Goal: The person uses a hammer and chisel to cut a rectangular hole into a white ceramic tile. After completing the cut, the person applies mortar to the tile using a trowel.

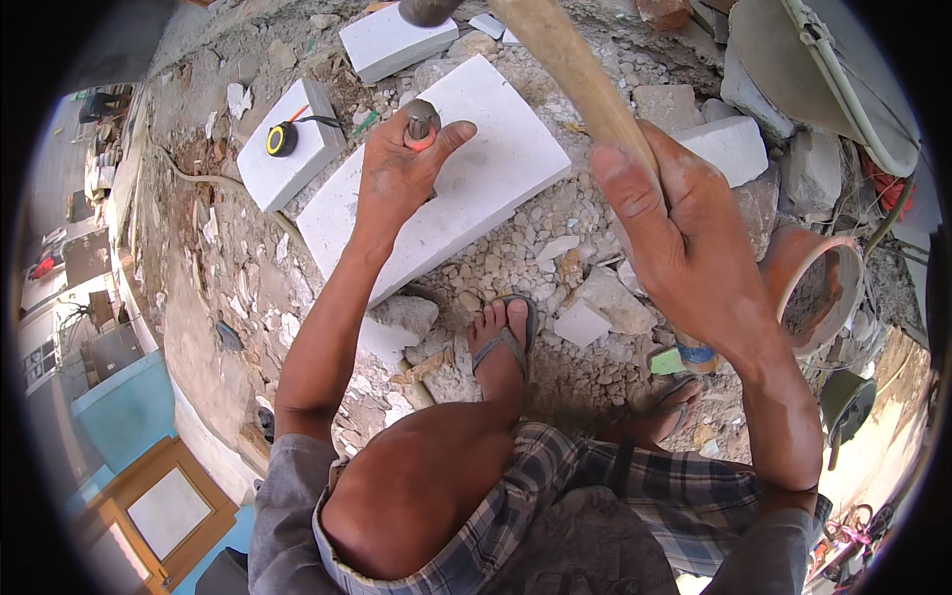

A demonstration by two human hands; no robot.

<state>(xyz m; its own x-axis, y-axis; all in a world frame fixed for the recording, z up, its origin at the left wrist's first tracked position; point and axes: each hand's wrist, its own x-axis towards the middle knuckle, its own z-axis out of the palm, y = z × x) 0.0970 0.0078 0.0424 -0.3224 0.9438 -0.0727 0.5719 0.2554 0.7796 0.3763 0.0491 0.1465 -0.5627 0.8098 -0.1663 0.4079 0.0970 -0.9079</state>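
Note:
My left hand (pixel 389 183) is closed round a chisel (pixel 421 119) with a round metal top and an orange grip. It holds the chisel over a large white block (pixel 486 129) that lies slanted on the rubble. The chisel's lower end is mostly hidden by the hand. My right hand (pixel 684 238) grips the wooden handle of a hammer (pixel 565 69), raised close to the camera. The dark hammer head is partly cut off at the upper edge. Below this hand a blue-wrapped handle end shows.
A yellow and black tape measure (pixel 282 139) sits on a smaller white block (pixel 302 164). Another white block (pixel 397 45) lies behind. Stones (pixel 605 302) surround my sandalled feet. At right are a round clay-coloured vessel (pixel 843 293) and a grey metal-rimmed tray (pixel 843 79).

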